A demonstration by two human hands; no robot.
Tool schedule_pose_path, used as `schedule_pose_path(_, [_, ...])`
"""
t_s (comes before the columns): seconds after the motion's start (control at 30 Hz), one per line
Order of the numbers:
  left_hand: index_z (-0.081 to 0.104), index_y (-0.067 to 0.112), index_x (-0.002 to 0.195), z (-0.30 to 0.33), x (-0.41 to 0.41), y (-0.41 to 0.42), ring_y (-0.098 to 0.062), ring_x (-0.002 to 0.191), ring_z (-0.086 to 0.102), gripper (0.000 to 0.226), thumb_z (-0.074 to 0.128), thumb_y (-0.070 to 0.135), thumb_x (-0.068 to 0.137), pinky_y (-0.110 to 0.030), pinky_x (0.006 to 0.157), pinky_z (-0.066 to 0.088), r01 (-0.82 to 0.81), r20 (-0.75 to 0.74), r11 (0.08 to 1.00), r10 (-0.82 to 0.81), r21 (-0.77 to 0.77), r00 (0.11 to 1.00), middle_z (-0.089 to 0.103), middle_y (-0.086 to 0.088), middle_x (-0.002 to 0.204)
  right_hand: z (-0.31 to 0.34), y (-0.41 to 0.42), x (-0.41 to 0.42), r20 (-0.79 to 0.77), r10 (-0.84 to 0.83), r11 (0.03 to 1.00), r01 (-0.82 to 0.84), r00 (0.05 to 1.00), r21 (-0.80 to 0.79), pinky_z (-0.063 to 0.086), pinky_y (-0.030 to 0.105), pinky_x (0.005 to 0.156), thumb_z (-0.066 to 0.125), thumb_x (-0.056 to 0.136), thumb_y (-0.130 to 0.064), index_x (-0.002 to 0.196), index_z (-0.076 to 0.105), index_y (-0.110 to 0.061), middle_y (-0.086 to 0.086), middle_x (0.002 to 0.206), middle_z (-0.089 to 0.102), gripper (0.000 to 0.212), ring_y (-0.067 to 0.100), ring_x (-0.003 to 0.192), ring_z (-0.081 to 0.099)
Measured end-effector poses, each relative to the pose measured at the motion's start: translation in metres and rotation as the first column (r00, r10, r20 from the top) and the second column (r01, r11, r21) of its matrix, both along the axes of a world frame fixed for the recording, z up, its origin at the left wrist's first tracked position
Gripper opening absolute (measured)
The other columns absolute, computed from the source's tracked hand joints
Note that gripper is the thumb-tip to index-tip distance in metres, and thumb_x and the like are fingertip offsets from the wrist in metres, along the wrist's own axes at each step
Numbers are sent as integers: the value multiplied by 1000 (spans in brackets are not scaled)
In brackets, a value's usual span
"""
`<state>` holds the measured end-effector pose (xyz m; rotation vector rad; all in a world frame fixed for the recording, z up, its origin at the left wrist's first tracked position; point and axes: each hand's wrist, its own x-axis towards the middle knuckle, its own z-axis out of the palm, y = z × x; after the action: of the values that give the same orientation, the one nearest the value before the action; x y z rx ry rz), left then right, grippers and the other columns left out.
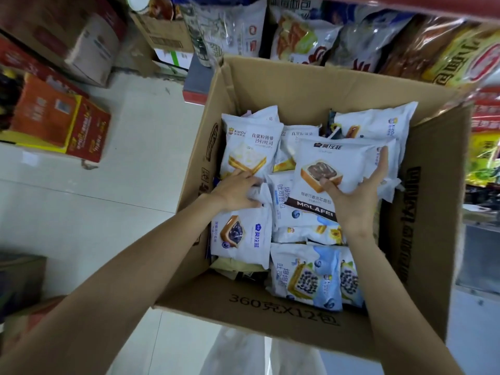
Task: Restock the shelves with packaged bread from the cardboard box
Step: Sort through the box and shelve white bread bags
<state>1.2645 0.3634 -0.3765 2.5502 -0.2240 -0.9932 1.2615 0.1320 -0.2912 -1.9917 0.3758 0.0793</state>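
Observation:
An open cardboard box (422,217) stands on the floor, holding several white and blue bread packs. My right hand (354,196) grips a white pack with a chocolate toast picture (335,163), thumb on its front and fingers round its right edge. My left hand (238,193) reaches into the box's left side, its fingers curled on the crumpled edge of a white pack (257,192) just below a pineapple toast pack (250,147). A blueberry pack (240,236) lies under my left wrist.
Shelves with bagged bread (305,36) run along the top and right, just beyond the box. Red and orange cartons (62,120) sit on the tiled floor (130,185) at the left, and more boxes (86,41) stand at the top left.

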Motion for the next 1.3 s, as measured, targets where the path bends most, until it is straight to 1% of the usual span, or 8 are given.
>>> schedule_pose_path(0.17, [37,24,138,17,-11,9,-26,118,48,43,46,36,97,-37,92,39,82,38,996,-83,40,996,50,-5,132,12,-19,-13,65,123,992,-121,990,-38,30,-9,78,73,78,-1,144,16,-5,-8,141,23,87,-42,91,27])
schedule_pose_path(0.3, [52,9,111,43,-30,18,-30,94,61,32,42,35,94,-37,98,38,62,518,998,-55,4,854,64,-9,95,39,-36,-24,42,185,974,-177,982,-140,52,34,72,75,77,-11,137,28,-17,0,110,50,76,16,86,57])
schedule_pose_path(0.4, [54,-1,110,89,-38,12,-33,96,60,44,39,37,92,-31,91,38,-108,652,969,231,-223,722,63,-16,102,69,-52,-30,70,193,966,-177,979,-189,53,48,69,77,76,-15,133,31,-28,2,114,54,74,27,90,59])
schedule_pose_path(0.6, [40,27,109,203,-48,-10,-15,80,61,19,34,42,100,-33,67,47,-473,325,546,820,-691,471,61,6,89,169,-70,-38,187,133,982,-103,973,-161,47,38,79,78,74,-17,134,32,-30,-16,129,39,77,9,98,47])
schedule_pose_path(0.8, [50,23,113,307,-41,-12,-21,105,61,27,37,43,100,-37,93,46,-584,32,243,937,-774,348,65,1,108,271,-72,-31,299,226,974,-204,927,-102,33,21,86,79,73,-19,135,33,-31,-20,127,44,78,-6,102,44])
schedule_pose_path(0.97, [54,45,106,383,-16,11,-23,112,58,24,46,57,87,-50,103,41,-427,134,285,927,-858,349,63,3,117,357,-56,-8,447,365,930,-302,817,-209,30,23,97,77,73,-29,133,31,-45,-32,131,34,77,-7,120,32])
schedule_pose_path(1.1, [49,24,114,455,15,22,-21,106,56,43,42,57,88,-42,96,42,-197,342,413,886,-889,314,62,4,109,422,-39,21,599,326,940,-319,731,-121,36,26,98,71,68,-42,127,31,-54,-41,124,40,72,0,122,43])
schedule_pose_path(1.3, [50,28,118,552,65,27,-16,104,59,34,41,51,94,-42,94,46,25,455,465,853,-885,255,63,4,109,500,-11,87,833,47,920,-349,551,179,44,40,103,76,76,-24,131,31,-52,-4,138,50,76,10,120,54])
